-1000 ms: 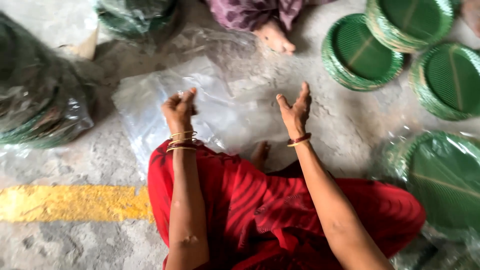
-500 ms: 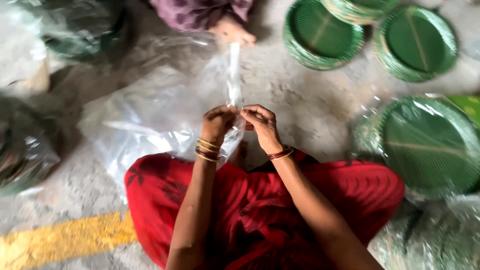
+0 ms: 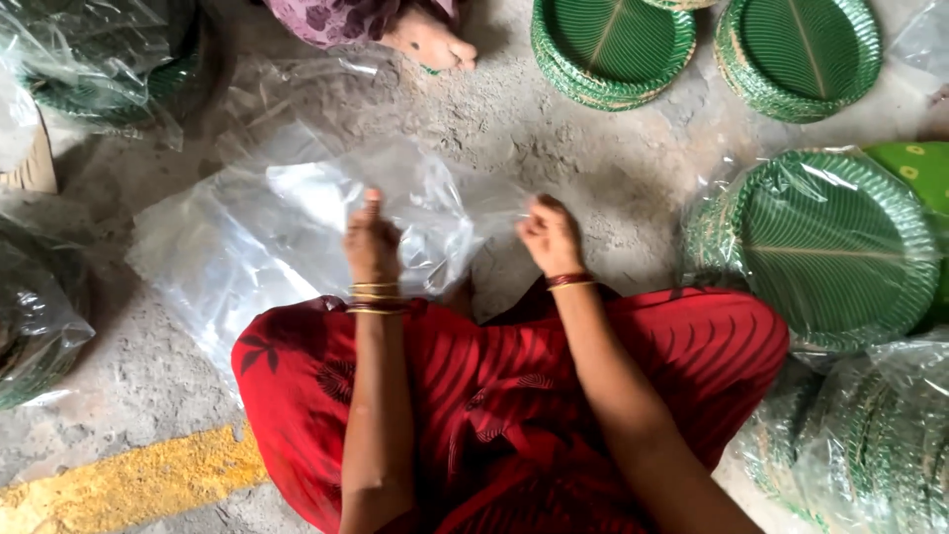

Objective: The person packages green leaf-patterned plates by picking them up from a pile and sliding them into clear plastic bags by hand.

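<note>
Half a second earlier both hands met at one point; now the left hand [image 3: 371, 240] and right hand [image 3: 550, 234], apart, each pinch the clear plastic bag [image 3: 297, 222], spreading it over the concrete floor [image 3: 554, 148].

Person wears a red garment [image 3: 514, 396] with darker leaf print. Arms bare. Gold bangles [image 3: 375, 298] on left wrist; red-and-gold bangle [image 3: 568, 281] on right.

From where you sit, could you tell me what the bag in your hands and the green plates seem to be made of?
The bag, held by the left hand and right hand, looks like thin clear plastic film: see-through, glossy, crinkled. The green plates look like pressed paper with a leaf-pattern print and ribbed rims, though the material is not certain.
</note>
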